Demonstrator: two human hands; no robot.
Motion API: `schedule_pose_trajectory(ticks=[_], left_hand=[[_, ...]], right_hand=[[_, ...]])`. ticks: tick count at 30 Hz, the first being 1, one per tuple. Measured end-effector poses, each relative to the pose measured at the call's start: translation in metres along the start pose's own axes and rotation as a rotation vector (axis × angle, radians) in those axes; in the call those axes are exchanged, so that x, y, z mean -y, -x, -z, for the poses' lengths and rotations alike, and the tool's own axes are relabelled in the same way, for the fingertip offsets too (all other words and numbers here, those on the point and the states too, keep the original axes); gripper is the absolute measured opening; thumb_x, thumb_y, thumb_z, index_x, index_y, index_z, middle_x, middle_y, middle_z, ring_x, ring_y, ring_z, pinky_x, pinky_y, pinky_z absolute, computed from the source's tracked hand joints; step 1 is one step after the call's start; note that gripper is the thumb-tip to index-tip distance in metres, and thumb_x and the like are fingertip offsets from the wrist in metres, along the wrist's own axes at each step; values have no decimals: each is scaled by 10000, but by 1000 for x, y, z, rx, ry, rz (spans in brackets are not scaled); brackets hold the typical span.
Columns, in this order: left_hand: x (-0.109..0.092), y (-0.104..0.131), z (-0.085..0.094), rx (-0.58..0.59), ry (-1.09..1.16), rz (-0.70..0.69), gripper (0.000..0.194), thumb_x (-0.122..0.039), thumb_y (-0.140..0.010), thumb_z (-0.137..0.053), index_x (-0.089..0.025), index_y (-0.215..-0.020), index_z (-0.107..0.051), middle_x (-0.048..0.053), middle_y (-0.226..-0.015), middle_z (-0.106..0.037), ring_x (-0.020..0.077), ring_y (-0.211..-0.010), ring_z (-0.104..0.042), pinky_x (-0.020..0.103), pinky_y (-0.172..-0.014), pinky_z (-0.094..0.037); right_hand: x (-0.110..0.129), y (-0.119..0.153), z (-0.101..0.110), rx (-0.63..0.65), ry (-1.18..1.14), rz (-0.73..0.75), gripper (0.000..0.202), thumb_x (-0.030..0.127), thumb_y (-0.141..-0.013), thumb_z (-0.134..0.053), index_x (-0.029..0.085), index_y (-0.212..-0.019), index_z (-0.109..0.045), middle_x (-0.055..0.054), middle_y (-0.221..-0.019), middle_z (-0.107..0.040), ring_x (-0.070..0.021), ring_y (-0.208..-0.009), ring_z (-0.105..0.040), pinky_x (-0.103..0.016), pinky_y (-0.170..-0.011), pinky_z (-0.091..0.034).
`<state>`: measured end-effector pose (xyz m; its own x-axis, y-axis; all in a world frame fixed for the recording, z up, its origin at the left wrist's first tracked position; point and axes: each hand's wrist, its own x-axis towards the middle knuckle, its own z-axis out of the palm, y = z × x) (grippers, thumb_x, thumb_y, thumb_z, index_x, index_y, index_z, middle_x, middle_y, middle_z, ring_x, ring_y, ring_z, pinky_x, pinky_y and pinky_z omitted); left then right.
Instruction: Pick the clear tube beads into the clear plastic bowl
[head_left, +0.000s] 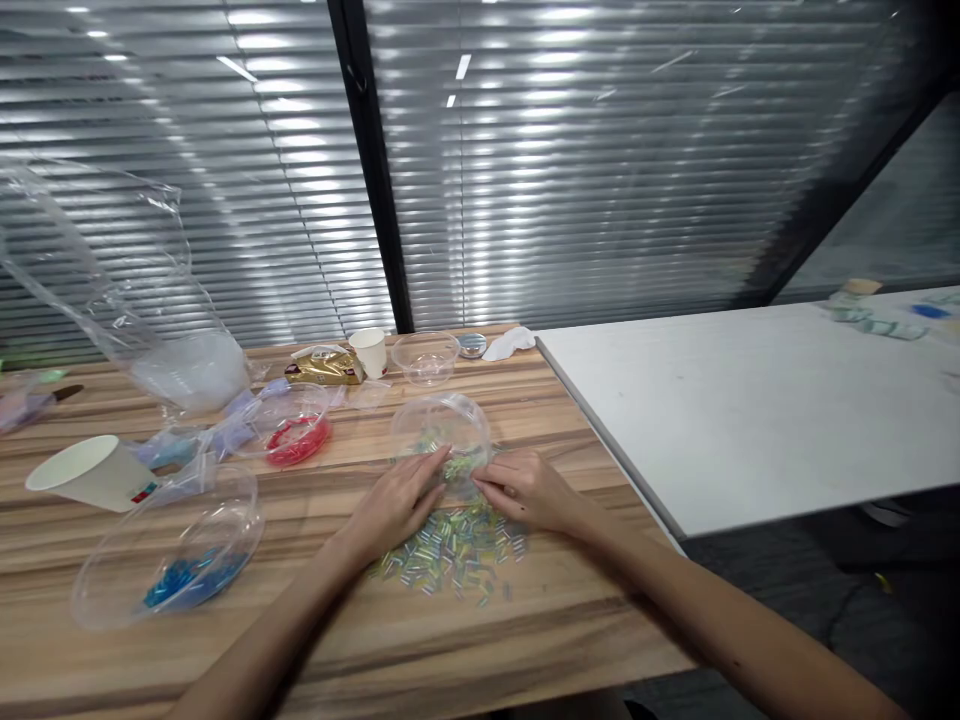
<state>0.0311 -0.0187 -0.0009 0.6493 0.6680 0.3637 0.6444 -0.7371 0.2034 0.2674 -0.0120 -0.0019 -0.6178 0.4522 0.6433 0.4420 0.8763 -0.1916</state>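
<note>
A clear plastic bowl [442, 405] lies tipped on the wooden table, its mouth toward me, with some yellow-green tube beads inside. More tube beads [454, 560] are spread on the wood in front of it. My left hand [397, 505] lies at the bowl's lower left rim, fingers stretched out over the opening and thumb apart. At the right rim, my right hand [529, 490] has its fingers curled together, the fingertips pinching at the bowl's edge. Slight blur hides whether any beads are between those fingers.
To the left are a clear bowl with blue beads [195, 580], a tilted paper cup [94, 475] and a bowl with red beads [298, 440]. Behind stand a gold packet [324, 367], another paper cup [369, 352] and a clear bowl [426, 358]. A white table [735, 400] adjoins on the right.
</note>
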Motion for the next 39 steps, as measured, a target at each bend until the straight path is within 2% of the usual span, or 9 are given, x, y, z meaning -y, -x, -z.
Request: schedule_pose_trajectory(ticks=[3, 9, 17, 30, 39], left_hand=[[0, -3, -2, 47, 19, 10, 507, -255, -939, -377, -163, -1416, -230, 124, -1281, -538, 221, -1178, -500, 393, -971, -431], [0, -4, -2, 87, 42, 19, 506, -236, -942, -364, -178, -1421, -211, 108, -1297, -528, 222, -1203, -469, 403, -987, -409], [2, -1, -3, 62, 67, 59, 557, -295, -943, -391, -204, -1438, -151, 85, -1219, -579, 224, -1180, -485, 398, -980, -420], [6, -1, -2, 30, 74, 51, 469, -278, -932, -424, -215, -1381, -306, 87, -1135, -592, 206, -1069, -549, 372, -924, -466], [13, 2, -3, -48, 61, -54, 439, -247, -937, -426, -226, -1367, -343, 71, -1001, -642, 185, -928, -602, 330, -799, -512]], right_hand=[[1, -1, -1, 0, 16, 17, 166, 159, -890, -451, 161, -847, -612, -15, -664, -619, -117, -567, -544, -230, -551, -364], [3, -2, 0, 8, 16, 37, 186, 162, -895, -439, 158, -830, -613, -17, -654, -611, -120, -562, -538, -237, -545, -365], [2, -2, 2, 10, 7, 24, 170, 156, -894, -452, 156, -844, -615, -16, -666, -618, -115, -562, -533, -236, -550, -358], [-1, -2, 2, 22, -3, 33, 164, 146, -884, -458, 149, -854, -620, -18, -672, -618, -114, -561, -528, -234, -546, -344], [-3, -1, 2, 44, 27, 13, 184, 168, -892, -450, 156, -833, -624, -12, -645, -600, -113, -543, -515, -231, -535, -337]])
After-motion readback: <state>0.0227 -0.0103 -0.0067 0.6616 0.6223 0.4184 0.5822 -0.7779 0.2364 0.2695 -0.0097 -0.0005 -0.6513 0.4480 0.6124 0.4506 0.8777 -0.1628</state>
